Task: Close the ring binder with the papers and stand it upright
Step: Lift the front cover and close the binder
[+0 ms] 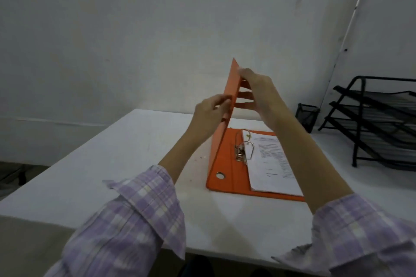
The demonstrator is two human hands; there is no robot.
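So the orange binder is lying open on the white desk, back cover flat, with the front cover being held up steeply, almost on edge from this angle. Both hands are gripping that raised cover.

The left hand is coming in from the outer side, and its fingers are curled and pinching the near edge of the cover about halfway up, thumb side toward the camera. The right hand is sitting higher, on the inner side. Its fingers are spread a bit apart and pressing flat against the inside face of the cover, with the thumb hooking over the top edge. So neither hand is loose, both are grasping the cover, though it's a bit blurry around the fingertips.

The papers are sitting on the flat half, threaded on the metal rings, and the rings are looking closed as far as I can tell. There's a round finger hole showing low on the spine.

Off to the right there's a black wire tray rack and a little black mesh cup next to it, well apart from the binder. Checked purple sleeves are rolled back on both arms.
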